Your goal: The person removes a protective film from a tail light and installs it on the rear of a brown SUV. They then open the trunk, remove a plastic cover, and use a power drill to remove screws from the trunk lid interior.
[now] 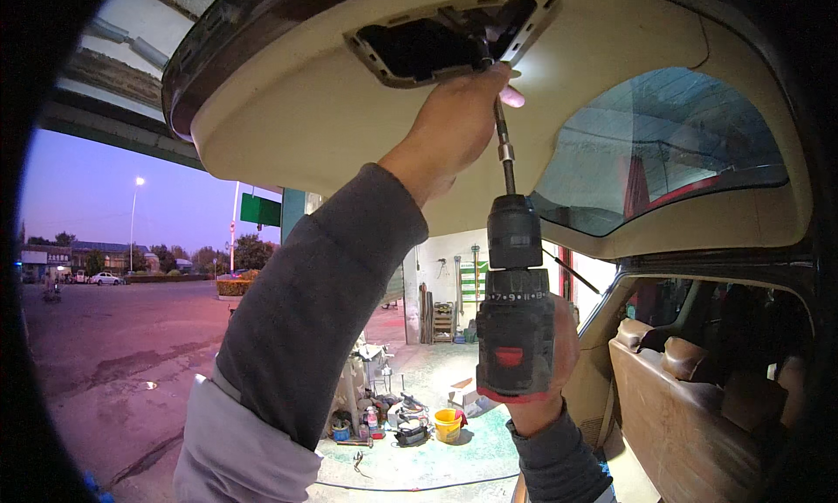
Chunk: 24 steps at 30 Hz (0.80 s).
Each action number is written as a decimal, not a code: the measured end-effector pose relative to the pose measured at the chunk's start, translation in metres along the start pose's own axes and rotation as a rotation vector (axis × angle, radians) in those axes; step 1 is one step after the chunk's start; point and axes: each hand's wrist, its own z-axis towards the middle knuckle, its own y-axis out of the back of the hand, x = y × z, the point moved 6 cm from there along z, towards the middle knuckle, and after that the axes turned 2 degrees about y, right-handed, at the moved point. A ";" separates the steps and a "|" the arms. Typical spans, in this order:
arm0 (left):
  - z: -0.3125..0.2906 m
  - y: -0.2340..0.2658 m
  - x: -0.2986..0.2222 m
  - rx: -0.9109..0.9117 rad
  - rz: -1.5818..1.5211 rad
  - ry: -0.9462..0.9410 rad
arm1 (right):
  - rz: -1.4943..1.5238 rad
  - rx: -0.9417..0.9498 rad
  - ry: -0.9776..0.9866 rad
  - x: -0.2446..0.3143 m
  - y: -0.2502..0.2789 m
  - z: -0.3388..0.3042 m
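Overhead at 12 o'clock, your left hand (454,123) clasps the bit shaft (504,145) just under the tailgate opening (449,36), while your right hand (546,372) grips the cordless drill (515,320); you look mid-fastening, so keep the bit squarely seated

Background detail. At five o'clock, tan leather rear seats (690,389); at six o'clock, a yellow bucket (448,425) among tools on the concrete floor (428,468); at nine o'clock, a street lamp (137,182) over wet pavement (113,346).
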 end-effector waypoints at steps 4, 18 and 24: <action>0.001 -0.002 0.001 0.017 -0.017 0.006 | 0.137 -0.052 -0.077 -0.007 -0.001 -0.001; -0.004 0.000 -0.001 -0.002 -0.009 -0.004 | 0.122 -0.015 -0.066 -0.008 -0.005 0.003; -0.005 0.000 0.000 -0.004 -0.023 0.040 | 0.090 0.026 -0.109 -0.020 -0.011 -0.005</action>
